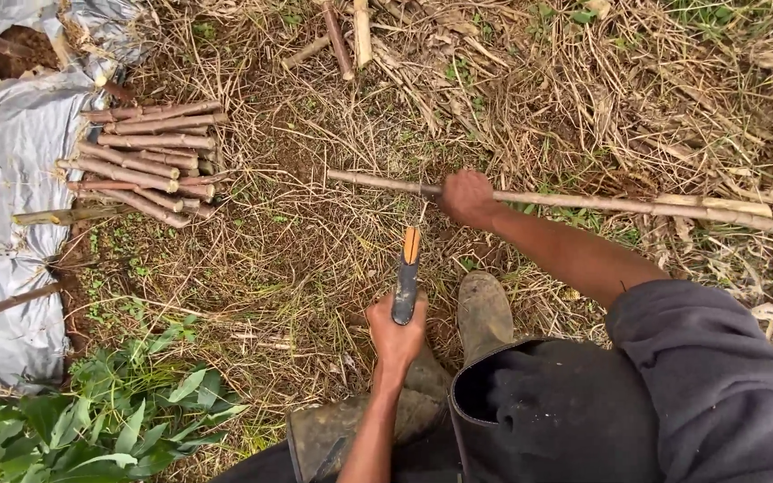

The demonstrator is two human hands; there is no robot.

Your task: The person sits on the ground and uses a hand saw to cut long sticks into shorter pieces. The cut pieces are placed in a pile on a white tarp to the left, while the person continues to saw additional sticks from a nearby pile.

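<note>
The ground (315,241) is lying under a cover of dry straw and thin grass, with bare brown soil showing near the middle. A pile of cut sticks (149,161) is lying on it at the far left, just beside a silver plastic sheet (2,224) that is spreading along the left edge. Leafy green plants (109,420) are growing at the near left, and two short sticks (351,36) are lying at the far middle.
</note>
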